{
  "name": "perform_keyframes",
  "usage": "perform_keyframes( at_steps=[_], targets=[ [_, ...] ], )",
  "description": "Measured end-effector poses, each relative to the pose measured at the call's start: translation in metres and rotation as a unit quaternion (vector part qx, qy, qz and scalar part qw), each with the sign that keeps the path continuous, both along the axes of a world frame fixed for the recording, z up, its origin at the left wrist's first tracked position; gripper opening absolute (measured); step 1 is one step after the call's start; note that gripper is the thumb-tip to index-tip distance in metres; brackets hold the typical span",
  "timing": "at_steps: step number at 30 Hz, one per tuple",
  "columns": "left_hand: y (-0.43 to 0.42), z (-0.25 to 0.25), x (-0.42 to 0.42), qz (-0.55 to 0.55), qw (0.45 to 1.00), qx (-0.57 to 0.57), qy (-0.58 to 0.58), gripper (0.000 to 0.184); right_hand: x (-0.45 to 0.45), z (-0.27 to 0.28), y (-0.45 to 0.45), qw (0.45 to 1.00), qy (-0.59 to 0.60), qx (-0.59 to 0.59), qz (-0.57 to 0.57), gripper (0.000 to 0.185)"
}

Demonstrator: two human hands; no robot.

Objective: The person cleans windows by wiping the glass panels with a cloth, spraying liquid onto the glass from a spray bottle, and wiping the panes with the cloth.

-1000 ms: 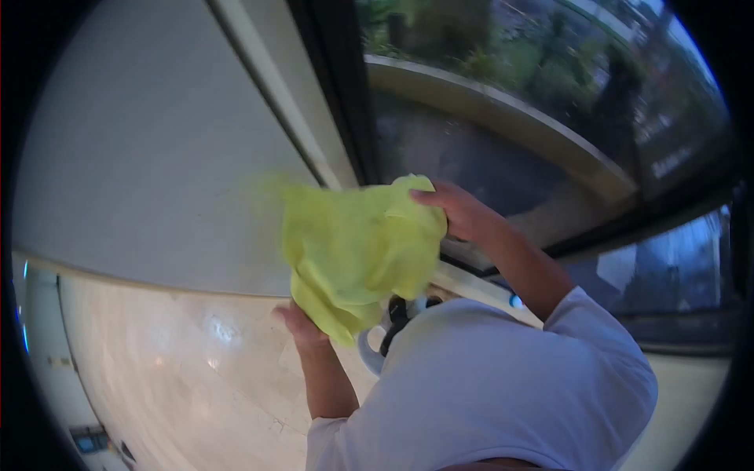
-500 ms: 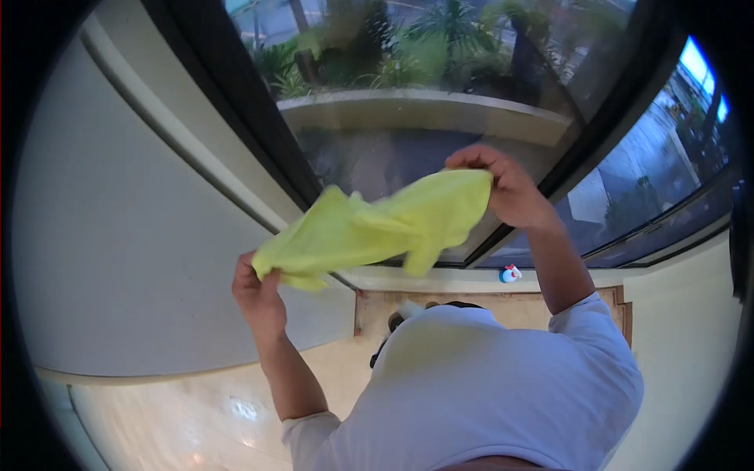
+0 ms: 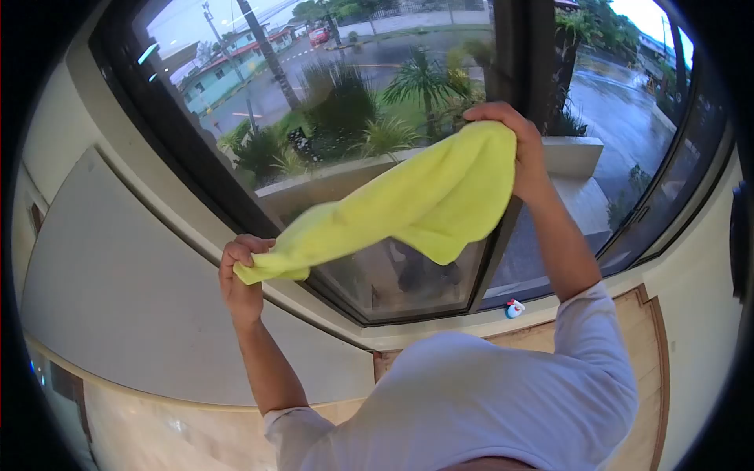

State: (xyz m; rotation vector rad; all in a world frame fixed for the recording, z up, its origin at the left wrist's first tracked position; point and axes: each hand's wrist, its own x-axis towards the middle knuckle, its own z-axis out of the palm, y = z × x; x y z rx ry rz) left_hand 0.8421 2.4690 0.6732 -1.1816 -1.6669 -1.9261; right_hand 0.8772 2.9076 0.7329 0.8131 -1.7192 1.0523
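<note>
A yellow-green cloth (image 3: 393, 200) is stretched between my two hands in front of the window glass. My left hand (image 3: 244, 275) grips its narrow, bunched end at the lower left. At the upper right, my right hand (image 3: 514, 145) is closed on the other end, where the cloth is wider and a corner hangs down. Behind the cloth stands a dark-framed window (image 3: 428, 294). Whether the cloth touches the glass cannot be made out.
A spray bottle (image 3: 514, 308) with a red and white top stands on the ledge below the window. A large pale panel (image 3: 118, 290) is at the left. Plants, a low wall and a wet road show outside. Tiled floor (image 3: 628, 337) lies at the lower right.
The cloth has been raised and pulled out longer between my hands, and my right hand has moved up. The view has tilted up, showing more of the street outside.
</note>
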Motion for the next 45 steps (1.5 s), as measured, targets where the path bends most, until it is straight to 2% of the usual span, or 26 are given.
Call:
perform_keyframes(
  at_steps=[3, 5, 7, 9, 10, 13, 15, 16, 17, 18, 19, 21, 23, 25, 26, 28, 29, 30, 31, 35, 38, 40, 42, 43, 44, 45],
  targets=[
    [0.029, 0.035, 0.021, 0.008, 0.998, -0.061, -0.002, 0.01, 0.007, 0.023, 0.035, 0.994, -0.088, 0.069, 0.015, 0.023],
    [0.017, 0.036, 0.01, -0.005, 0.997, -0.068, 0.03, 0.011, 0.014, 0.034, 0.045, 0.993, -0.086, 0.069, 0.031, 0.02],
    [0.013, 0.048, 0.012, 0.136, 0.985, -0.094, 0.05, 0.01, 0.017, 0.041, 0.051, 0.969, -0.168, -0.052, 0.172, 0.02],
    [0.012, 0.062, 0.015, 0.129, 0.984, -0.045, 0.116, 0.011, 0.018, 0.045, 0.051, 0.953, -0.183, -0.089, 0.226, 0.018],
    [0.009, 0.069, 0.029, 0.265, 0.958, -0.067, 0.089, 0.014, 0.018, 0.045, 0.054, 0.948, -0.195, -0.115, 0.224, 0.016],
    [0.009, 0.074, 0.046, 0.304, 0.949, 0.072, 0.051, 0.026, 0.015, 0.042, 0.042, 0.941, -0.19, -0.129, 0.25, 0.019],
    [0.065, 0.096, 0.089, 0.261, 0.918, 0.258, -0.154, 0.03, -0.001, 0.014, 0.008, 0.795, -0.331, -0.344, 0.375, 0.028],
    [0.06, 0.073, 0.08, 0.235, 0.907, 0.265, -0.229, 0.031, -0.024, -0.024, -0.012, 0.859, -0.32, -0.218, 0.333, 0.034],
    [0.042, 0.035, 0.064, 0.21, 0.899, 0.239, -0.299, 0.032, -0.034, -0.052, -0.036, 0.84, -0.42, -0.164, 0.302, 0.039],
    [0.025, -0.012, 0.048, 0.194, 0.881, 0.221, -0.37, 0.033, -0.044, -0.08, -0.059, 0.811, -0.511, -0.095, 0.27, 0.044],
    [0.013, -0.051, 0.044, 0.186, 0.857, 0.206, -0.433, 0.034, -0.045, -0.094, -0.078, 0.679, -0.69, -0.095, 0.231, 0.049],
    [-0.005, -0.1, 0.062, 0.181, 0.814, 0.211, -0.51, 0.037, -0.07, -0.132, -0.077, 0.673, -0.689, -0.067, 0.262, 0.048],
    [-0.019, -0.109, 0.088, 0.203, 0.796, 0.23, -0.522, 0.039, -0.07, -0.138, -0.076, 0.651, -0.699, -0.05, 0.29, 0.047],
    [-0.034, -0.108, 0.11, 0.222, 0.78, 0.247, -0.529, 0.044, -0.068, -0.107, -0.079, 0.52, -0.709, -0.187, 0.438, 0.043],
    [-0.047, -0.115, 0.113, 0.256, 0.796, 0.203, -0.509, 0.045, -0.069, -0.11, -0.082, 0.514, -0.716, -0.175, 0.44, 0.043],
    [-0.065, -0.123, 0.124, 0.295, 0.808, 0.167, -0.483, 0.046, -0.072, -0.114, -0.087, 0.602, -0.671, -0.129, 0.413, 0.044],
    [-0.071, -0.125, 0.13, 0.341, 0.798, 0.101, -0.488, 0.041, -0.074, -0.111, -0.083, 0.599, -0.672, -0.121, 0.417, 0.044],
    [-0.074, -0.124, 0.136, 0.384, 0.781, 0.031, -0.492, 0.036, -0.07, -0.103, -0.078, 0.688, -0.657, 0.031, 0.306, 0.046],
    [-0.075, -0.119, 0.142, 0.387, 0.779, 0.03, -0.492, 0.036, -0.066, -0.097, -0.075, 0.749, -0.613, 0.178, 0.18, 0.048],
    [-0.065, -0.08, 0.153, 0.387, 0.834, 0.031, -0.392, 0.033, -0.059, -0.071, -0.062, 0.776, -0.592, 0.167, 0.138, 0.052],
    [-0.053, -0.055, 0.143, 0.374, 0.85, 0.053, -0.368, 0.036, -0.061, -0.053, -0.056, 0.785, -0.578, 0.045, 0.217, 0.048],
    [-0.042, -0.034, 0.148, 0.38, 0.847, 0.044, -0.369, 0.039, -0.062, -0.054, -0.049, 0.791, -0.551, 0.056, 0.261, 0.044],
    [-0.024, -0.008, 0.153, 0.417, 0.846, -0.123, -0.309, 0.047, -0.059, -0.046, -0.041, 0.799, -0.515, 0.068, 0.302, 0.039],
    [-0.022, 0.005, 0.154, 0.417, 0.85, -0.123, -0.298, 0.047, -0.052, -0.038, -0.035, 0.88, -0.402, 0.159, 0.197, 0.035],
    [-0.021, 0.014, 0.159, 0.494, 0.792, -0.236, -0.269, 0.045, -0.044, -0.03, -0.031, 0.927, -0.275, 0.243, 0.081, 0.031],
    [-0.02, 0.018, 0.163, 0.562, 0.716, -0.341, -0.235, 0.043, -0.032, -0.02, -0.025, 0.93, -0.267, 0.24, 0.077, 0.031]
  ],
)
